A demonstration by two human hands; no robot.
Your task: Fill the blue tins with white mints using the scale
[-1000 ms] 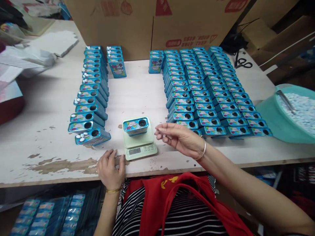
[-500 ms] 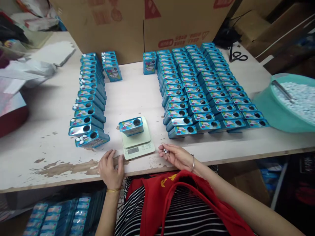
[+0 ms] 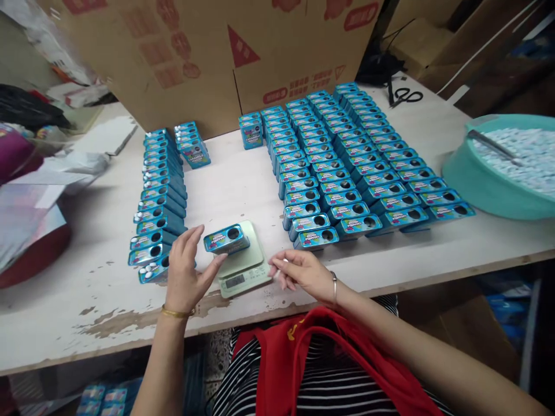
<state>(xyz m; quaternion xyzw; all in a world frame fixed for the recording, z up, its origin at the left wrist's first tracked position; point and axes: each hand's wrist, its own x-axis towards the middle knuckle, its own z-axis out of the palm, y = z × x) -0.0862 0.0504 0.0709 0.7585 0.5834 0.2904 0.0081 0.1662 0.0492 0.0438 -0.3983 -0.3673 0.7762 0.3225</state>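
A blue tin point(image 3: 226, 238) with a round hole in its top stands on a small pale green scale point(image 3: 243, 261) near the table's front edge. My left hand point(image 3: 186, 271) is raised beside the tin on its left, fingers apart, thumb tip close to the tin, holding nothing. My right hand point(image 3: 299, 271) rests on the table just right of the scale, its fingers pinched on small white candies. A column of blue tins point(image 3: 158, 202) with white candies on their tops stands to the left.
Rows of open blue tins point(image 3: 347, 162) fill the table's right half. A teal basin point(image 3: 485, 179) of white candies with a metal scoop sits at the far right. Cardboard boxes point(image 3: 225, 52) stand behind, scissors point(image 3: 405, 95) at the back right, bags at the left.
My left hand lifted off the table edge and came up beside the tin on the scale. My right hand drew back from above the tins to the table near the scale.
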